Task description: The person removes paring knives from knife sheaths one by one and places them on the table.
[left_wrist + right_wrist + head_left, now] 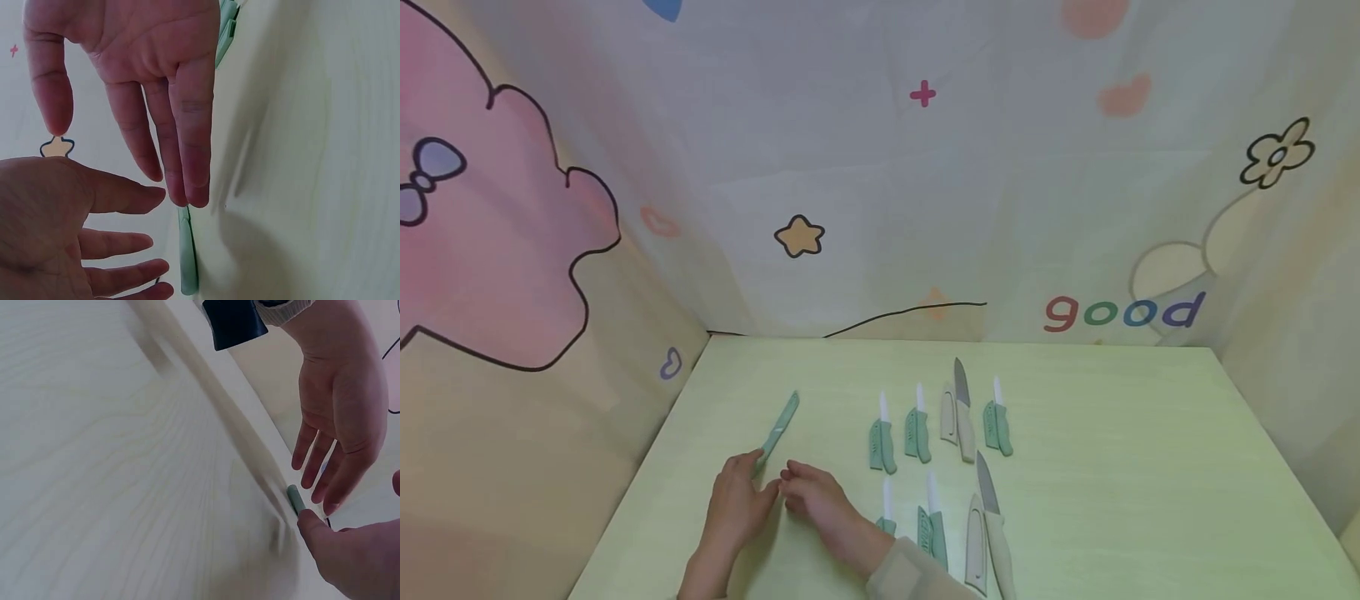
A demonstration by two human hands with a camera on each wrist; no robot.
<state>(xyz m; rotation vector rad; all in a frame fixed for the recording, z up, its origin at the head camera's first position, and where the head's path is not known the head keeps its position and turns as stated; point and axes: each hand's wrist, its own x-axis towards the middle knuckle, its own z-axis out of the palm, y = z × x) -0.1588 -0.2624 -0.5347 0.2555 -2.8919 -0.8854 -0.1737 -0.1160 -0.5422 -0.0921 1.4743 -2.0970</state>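
Note:
A green paring knife in its green sheath (782, 421) lies on the left of the table, its handle toward me. My left hand (730, 504) hovers by the handle end, fingers loosely extended; contact is hidden in the head view. To its right, my right hand (827, 504) reaches left with relaxed fingers, holding nothing. In the left wrist view the right hand (144, 75) points down above the green knife (187, 256), the left hand (69, 231) beside it with fingers spread. The right wrist view shows the left hand (344, 419) apart from the green handle end (295, 499).
Right of my hands lie several unsheathed green knives (887, 446) with white blades, their green sheaths (876, 444) alongside. Two larger cream-handled knives (966, 429) have cream sheaths (975, 546) beside them. My right forearm partly covers the nearer row. A patterned cloth wall (880, 250) borders the table.

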